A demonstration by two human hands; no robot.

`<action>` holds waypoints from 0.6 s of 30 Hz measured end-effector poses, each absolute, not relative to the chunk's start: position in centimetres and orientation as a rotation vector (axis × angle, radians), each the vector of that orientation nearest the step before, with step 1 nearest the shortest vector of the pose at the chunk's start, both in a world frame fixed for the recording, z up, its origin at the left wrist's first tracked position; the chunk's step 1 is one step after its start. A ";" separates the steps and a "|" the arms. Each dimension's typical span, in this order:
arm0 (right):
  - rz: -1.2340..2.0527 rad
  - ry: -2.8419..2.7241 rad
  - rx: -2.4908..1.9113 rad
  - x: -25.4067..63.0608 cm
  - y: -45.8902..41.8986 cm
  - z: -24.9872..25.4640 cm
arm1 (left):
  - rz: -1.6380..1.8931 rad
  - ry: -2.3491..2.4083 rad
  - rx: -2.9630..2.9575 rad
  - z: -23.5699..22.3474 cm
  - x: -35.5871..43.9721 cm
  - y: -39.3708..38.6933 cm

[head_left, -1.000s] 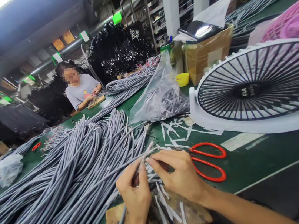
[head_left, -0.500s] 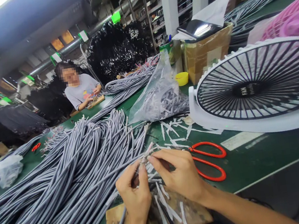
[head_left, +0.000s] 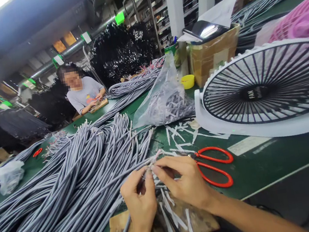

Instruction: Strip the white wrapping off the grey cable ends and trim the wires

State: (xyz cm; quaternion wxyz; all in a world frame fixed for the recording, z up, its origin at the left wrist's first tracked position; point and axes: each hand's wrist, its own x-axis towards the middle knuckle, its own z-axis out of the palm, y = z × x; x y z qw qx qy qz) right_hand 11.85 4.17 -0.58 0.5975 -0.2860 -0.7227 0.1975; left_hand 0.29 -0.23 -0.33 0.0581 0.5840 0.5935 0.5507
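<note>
Little has shifted in the last half second: the left hand (head_left: 140, 195) sits a touch further right, and the cable end (head_left: 157, 155) pokes out slightly lower. The right hand (head_left: 181, 181) looks unchanged. Both hands are near the frame's lower centre, fingertips almost meeting, each with thumb and finger pinched on the cable end. Its pinkish tip points to the upper right, its long axis slanting up from the left hand; the strands between the fingertips are too blurred to tell apart.

The cables (head_left: 74, 182) filling the left are smooth, grey and round, bending in long curves. Thin, flat, pale strips (head_left: 173, 212) lie on the worn wooden board (head_left: 117, 226) below the hands. Red-looped scissors (head_left: 212, 148) rest just right of the right hand. Beyond them, smooth green table (head_left: 255, 167) reaches down to its pale, straight edge at lower right; the round, ribbed fan (head_left: 252, 93) bounds that stretch above.
</note>
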 end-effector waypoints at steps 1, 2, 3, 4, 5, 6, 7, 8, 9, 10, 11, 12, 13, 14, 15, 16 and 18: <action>0.491 -1.664 -0.664 11.8 4.1 -0.7 | 1.639 1.803 1.814 -0.3 0.2 -0.2; 0.527 -1.647 -0.670 11.8 4.1 -0.8 | 1.613 1.807 1.859 -0.3 0.0 -0.3; 0.566 -1.630 -0.684 11.8 4.0 -0.9 | 1.592 1.809 1.906 -0.3 -0.1 -0.3; 0.603 -1.610 -0.702 11.8 4.0 -1.0 | 1.569 1.801 1.962 -0.3 -0.2 -0.2; 0.637 -1.586 -0.723 11.8 4.0 -1.1 | 1.543 1.784 2.024 -0.2 -0.3 -0.2; 0.668 -1.562 -0.744 11.8 4.1 -1.2 | 1.516 1.761 2.084 -0.2 -0.5 -0.2; 0.693 -1.545 -0.764 11.8 4.1 -1.2 | 1.490 1.735 2.135 -0.2 -0.6 -0.1; 0.710 -1.539 -0.778 11.8 4.2 -1.1 | 1.471 1.711 2.169 -0.2 -0.6 -0.1; 0.720 -1.543 -0.784 11.8 4.2 -1.1 | 1.459 1.692 2.187 -0.2 -0.7 -0.1; 0.721 -1.552 -0.785 11.8 4.3 -1.0 | 1.453 1.682 2.187 -0.2 -0.7 -0.1; 0.716 -1.562 -0.784 11.9 4.3 -0.9 | 1.446 1.682 2.177 -0.2 -0.7 -0.2; 0.711 -1.568 -0.783 11.9 4.4 -0.8 | 1.434 1.683 2.164 -0.2 -0.7 -0.2; 0.712 -1.567 -0.783 11.9 4.5 -0.7 | 1.428 1.687 2.143 -0.1 -0.7 -0.3; 0.725 -1.562 -0.785 12.0 4.5 -0.6 | 1.429 1.694 2.114 -0.1 -0.6 -0.3; 0.746 -1.553 -0.788 12.0 4.6 -0.5 | 1.435 1.699 2.082 -0.1 -0.5 -0.4; 0.775 -1.543 -0.789 12.0 4.6 -0.5 | 1.446 1.703 2.043 -0.1 -0.4 -0.4; 0.833 -1.520 -0.777 12.0 4.6 -0.5 | 1.471 1.700 1.950 -0.2 -0.3 -0.4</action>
